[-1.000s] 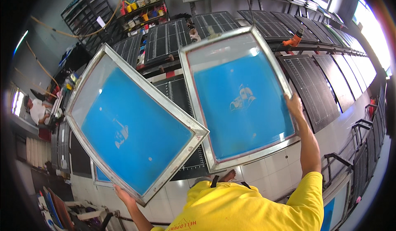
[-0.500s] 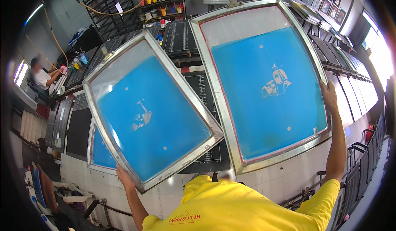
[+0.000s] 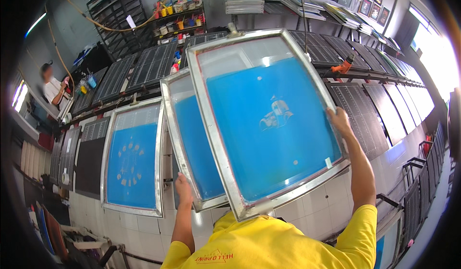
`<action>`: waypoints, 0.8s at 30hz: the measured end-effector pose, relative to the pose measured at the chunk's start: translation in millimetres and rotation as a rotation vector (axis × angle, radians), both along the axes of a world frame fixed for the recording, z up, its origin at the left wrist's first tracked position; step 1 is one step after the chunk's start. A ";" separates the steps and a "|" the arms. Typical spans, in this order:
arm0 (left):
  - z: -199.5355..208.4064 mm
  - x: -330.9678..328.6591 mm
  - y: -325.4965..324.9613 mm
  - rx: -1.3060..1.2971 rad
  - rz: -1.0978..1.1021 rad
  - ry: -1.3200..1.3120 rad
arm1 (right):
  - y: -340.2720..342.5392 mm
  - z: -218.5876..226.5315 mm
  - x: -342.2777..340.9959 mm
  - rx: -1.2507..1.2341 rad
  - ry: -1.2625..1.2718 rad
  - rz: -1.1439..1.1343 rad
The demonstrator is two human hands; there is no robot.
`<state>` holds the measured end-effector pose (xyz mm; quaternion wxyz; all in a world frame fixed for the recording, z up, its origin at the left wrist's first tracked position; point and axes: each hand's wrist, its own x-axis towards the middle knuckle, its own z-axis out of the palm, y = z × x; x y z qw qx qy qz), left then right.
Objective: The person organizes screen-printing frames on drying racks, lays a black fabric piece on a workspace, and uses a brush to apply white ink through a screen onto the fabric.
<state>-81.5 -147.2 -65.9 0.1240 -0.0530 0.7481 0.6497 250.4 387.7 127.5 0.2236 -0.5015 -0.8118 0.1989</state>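
My right hand point(image 3: 340, 122) grips the right rim of a large metal-framed screen-printing screen point(image 3: 240, 165). Its mesh is blue with a pale scooter-like motif, and a strip along its far end is translucent. Behind its left side, partly covered, is a second screen point(image 3: 192, 139) of the same make. My left hand point(image 3: 184, 190) is closed on that one's left rim near the lower corner; the fingers behind the rim are hidden. Left of my left hand lies a third screen point(image 3: 132, 168), blue with a ring of small pale shapes, touched by neither hand.
Black printing boards point(image 3: 357, 113) line long racks to the right and back. An orange tool point(image 3: 343, 65) rests on the back rack. Stacked screens point(image 3: 242, 5) and a shelf of ink tubs point(image 3: 180, 21) stand behind. A person point(image 3: 53, 86) works at far left.
Both held screens have come together, the right one moving left across the left one and covering much of it. My left hand has moved right, uncovering the third screen.
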 end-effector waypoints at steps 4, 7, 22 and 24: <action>-17.2 10.8 32.7 -0.019 -0.160 -0.001 | -18.3 -43.3 -2.5 0.042 0.029 -0.036; -27.5 18.9 56.9 0.096 -0.194 -0.041 | -32.9 -58.3 -2.3 -0.064 -0.007 -0.087; -17.7 57.9 129.3 0.432 -0.212 -0.446 | -45.7 -86.5 39.9 -0.312 -0.060 -0.246; -39.6 50.5 130.8 0.465 -0.278 -0.469 | -45.1 -92.2 43.0 -0.278 -0.045 -0.280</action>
